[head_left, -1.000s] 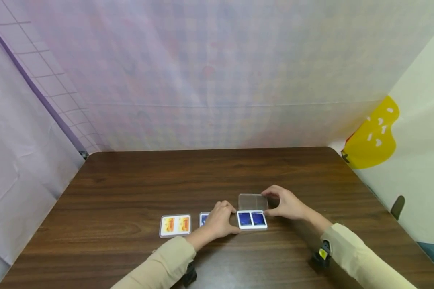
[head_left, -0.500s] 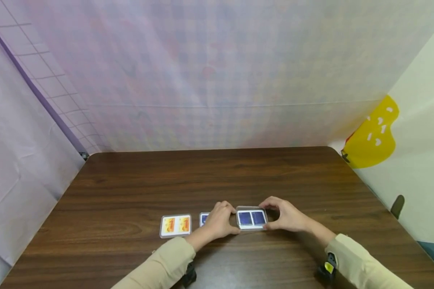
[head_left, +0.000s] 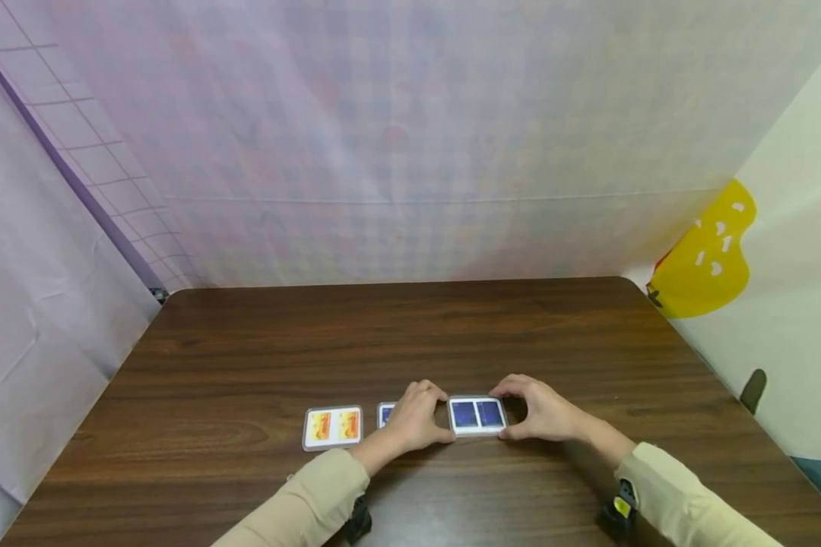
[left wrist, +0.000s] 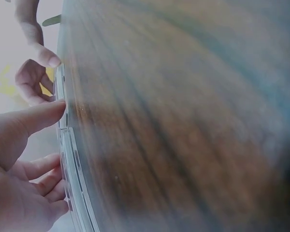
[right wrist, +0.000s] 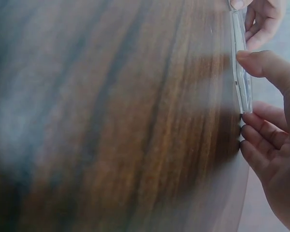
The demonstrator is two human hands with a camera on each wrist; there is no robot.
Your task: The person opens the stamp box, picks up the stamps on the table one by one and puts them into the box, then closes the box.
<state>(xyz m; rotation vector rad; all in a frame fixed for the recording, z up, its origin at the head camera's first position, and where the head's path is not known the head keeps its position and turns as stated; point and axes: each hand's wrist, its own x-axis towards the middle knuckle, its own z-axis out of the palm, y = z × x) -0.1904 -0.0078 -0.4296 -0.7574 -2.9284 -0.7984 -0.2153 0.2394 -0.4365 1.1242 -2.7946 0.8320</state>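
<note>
A clear plastic case [head_left: 477, 415] with blue cards inside lies flat on the brown table [head_left: 397, 334], its lid down. My left hand [head_left: 432, 415] pinches the case's left edge between thumb and curled fingers. My right hand [head_left: 515, 414] grips the right edge, index finger at the far corner and thumb at the near corner. The left wrist view shows the case [left wrist: 62, 99] edge-on by my left thumb [left wrist: 38, 116]. The right wrist view shows the case [right wrist: 241, 82] edge-on beside my right thumb [right wrist: 266, 65].
A second case with orange cards [head_left: 332, 426] lies to the left. A blue card item [head_left: 385, 414] sits partly hidden behind my left hand. A yellow shape [head_left: 708, 262] hangs on the right wall. Purple sheeting surrounds the table.
The clear lid stood raised behind the blue cards a second ago; my right hand has brought it down flat onto the case. My left hand has stayed in place.
</note>
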